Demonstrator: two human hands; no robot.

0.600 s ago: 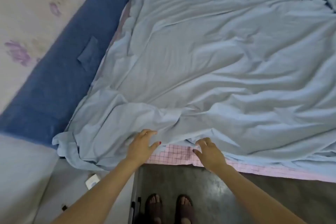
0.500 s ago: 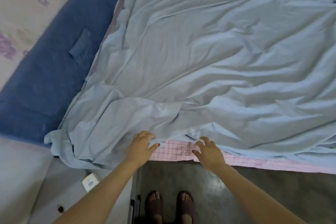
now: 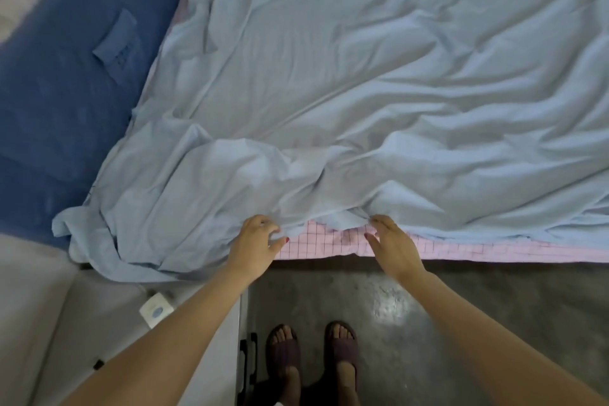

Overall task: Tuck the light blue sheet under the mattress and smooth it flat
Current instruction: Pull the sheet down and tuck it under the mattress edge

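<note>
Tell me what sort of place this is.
Probably a bedroom: a wrinkled light blue sheet spread over a pink checked mattress, a dark blue padded bed edge, and a grey concrete floor.

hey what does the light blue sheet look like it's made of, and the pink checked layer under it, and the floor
Light blue sheet: thin, soft woven cloth, matte, perhaps cotton; it rumples into fine creases.
Pink checked layer: also fabric, printed with a dark grid, lying smoother; the fibre cannot be told.
Floor: hard, grey, mottled, likely polished concrete or stone; a bright glare patch shows a slight sheen.

The light blue sheet [image 3: 362, 92] is soft, matt, creased cloth; the mattress [image 3: 329, 242] cover checked pink fabric; the floor [image 3: 461, 300] dull-glossy concrete.
</note>
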